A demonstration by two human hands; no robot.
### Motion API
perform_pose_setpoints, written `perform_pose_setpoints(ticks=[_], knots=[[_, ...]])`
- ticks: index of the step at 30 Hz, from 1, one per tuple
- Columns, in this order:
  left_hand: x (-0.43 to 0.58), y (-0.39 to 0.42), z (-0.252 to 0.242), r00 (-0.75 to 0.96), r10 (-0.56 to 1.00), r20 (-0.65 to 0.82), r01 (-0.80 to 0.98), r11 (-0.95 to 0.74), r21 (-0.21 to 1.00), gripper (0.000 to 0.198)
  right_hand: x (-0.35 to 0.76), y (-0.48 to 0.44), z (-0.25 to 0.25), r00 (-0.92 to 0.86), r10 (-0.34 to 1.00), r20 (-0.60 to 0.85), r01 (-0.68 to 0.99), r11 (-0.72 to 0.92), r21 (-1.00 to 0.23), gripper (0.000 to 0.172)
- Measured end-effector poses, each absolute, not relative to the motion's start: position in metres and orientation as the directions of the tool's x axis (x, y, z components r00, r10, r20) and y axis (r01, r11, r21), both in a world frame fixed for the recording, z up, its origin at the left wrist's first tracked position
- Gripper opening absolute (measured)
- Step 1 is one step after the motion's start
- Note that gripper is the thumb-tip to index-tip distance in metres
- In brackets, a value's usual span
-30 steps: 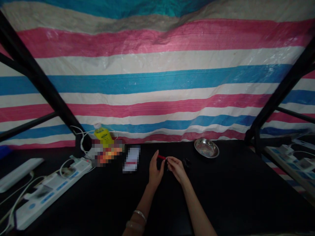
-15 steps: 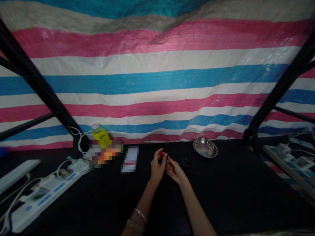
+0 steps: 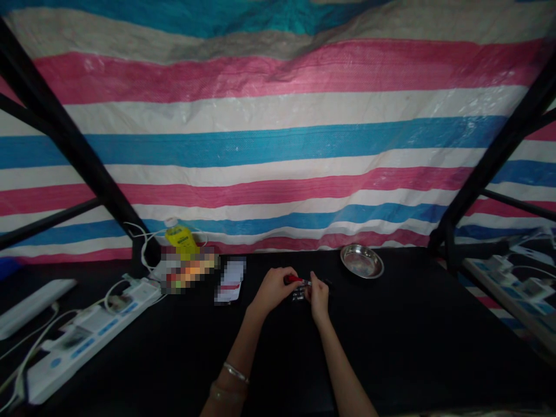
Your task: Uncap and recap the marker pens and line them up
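Observation:
My left hand [image 3: 274,288] is closed around a slim red pen-like object [image 3: 292,279], which lies roughly level and points right. At its pale right end, the fingers of my right hand [image 3: 318,296] are pinched together. Whether that end is a cap or a tip I cannot tell. Just below the object, between the two hands, lie small shiny dark-and-silver pieces [image 3: 298,295] on the black table [image 3: 286,365]. Some dark small things [image 3: 329,284] show just right of my right hand, too dim to make out.
A round metal dish [image 3: 362,262] stands at the back right. To the left are a blurred-out phone-like item [image 3: 230,281], a pixelated colourful packet [image 3: 193,271], a yellow bottle [image 3: 181,240] and a white power strip [image 3: 93,339] with cables. A striped tarp [image 3: 278,145] hangs behind.
Both hands have lowered and turned; the red object now lies level, with its pale end in my right fingers. The small shiny pieces beneath have come into view.

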State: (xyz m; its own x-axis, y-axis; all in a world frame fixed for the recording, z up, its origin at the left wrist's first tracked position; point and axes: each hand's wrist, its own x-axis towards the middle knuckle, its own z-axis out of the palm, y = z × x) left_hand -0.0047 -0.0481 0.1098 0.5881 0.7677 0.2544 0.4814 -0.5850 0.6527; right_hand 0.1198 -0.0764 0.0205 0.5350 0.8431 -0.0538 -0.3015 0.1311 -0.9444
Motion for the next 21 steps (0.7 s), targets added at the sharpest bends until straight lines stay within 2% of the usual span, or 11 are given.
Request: perform_pose_setpoints(ticks=[3, 6, 11, 15, 21], knots=[[-0.003, -0.048, 0.112, 0.612, 0.755, 0.238, 0.528, -0.613, 0.588, 0.018, 0.123, -0.082, 0.023, 0.668, 0.736, 0.109, -0.05, 0.191, -0.98, 0.05], [-0.003, -0.044, 0.105, 0.609, 0.753, 0.25, 0.529, -0.62, 0.579, 0.02, 0.128, -0.087, 0.023, 0.717, 0.668, 0.2, 0.096, 0.189, -0.977, 0.047], [-0.011, -0.025, 0.072, 0.422, 0.825, 0.376, 0.534, -0.561, 0.632, 0.019, 0.154, -0.101, 0.013, 0.777, 0.529, 0.342, 0.378, 0.043, -0.925, 0.04], [-0.016, -0.013, 0.038, 0.341, 0.875, 0.344, 0.561, -0.482, 0.673, 0.018, 0.181, -0.11, 0.004, 0.737, 0.525, 0.427, 0.564, -0.129, -0.815, 0.038], [-0.011, -0.011, 0.012, 0.275, 0.915, 0.295, 0.623, -0.403, 0.67, 0.016, 0.191, -0.108, -0.008, 0.717, 0.576, 0.393, 0.626, -0.284, -0.726, 0.038]])
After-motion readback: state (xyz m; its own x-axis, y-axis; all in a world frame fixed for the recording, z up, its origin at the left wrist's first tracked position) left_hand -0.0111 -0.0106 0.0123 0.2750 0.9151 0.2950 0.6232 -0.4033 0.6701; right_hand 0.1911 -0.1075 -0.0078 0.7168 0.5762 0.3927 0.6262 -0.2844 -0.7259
